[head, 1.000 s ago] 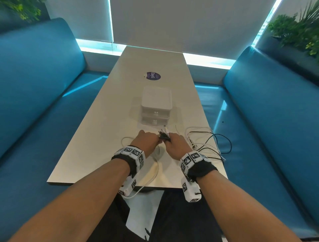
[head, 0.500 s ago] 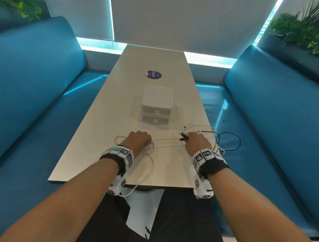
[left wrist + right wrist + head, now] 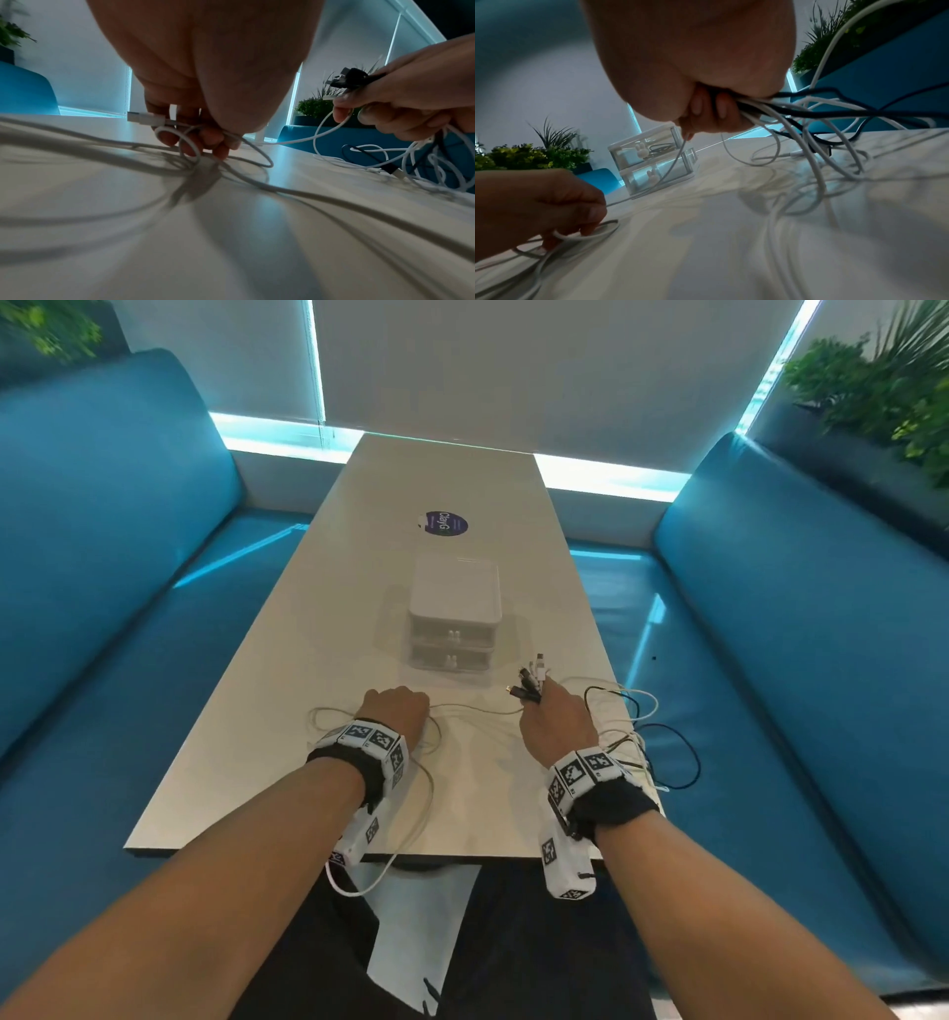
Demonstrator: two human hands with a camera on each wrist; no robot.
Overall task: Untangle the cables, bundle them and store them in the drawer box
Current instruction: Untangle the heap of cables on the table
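Observation:
My left hand rests on the table and pinches a white cable near its USB plug; loose loops lie around it. My right hand is raised a little and grips a bunch of black and white cable ends, whose plugs stick out above the fist. From that fist the cables trail down to a tangle at the table's right edge. One white cable runs between the two hands. The clear two-drawer box stands just beyond the hands, both drawers closed.
The long pale table has blue benches on both sides. A round dark sticker lies beyond the box. Part of the tangle hangs over the right edge. A white cable droops off the near edge. Plants stand behind the right bench.
My hands have drawn apart from a close position. The right hand went right and then lifted with the cable ends, while the left moved left and stayed on the table.

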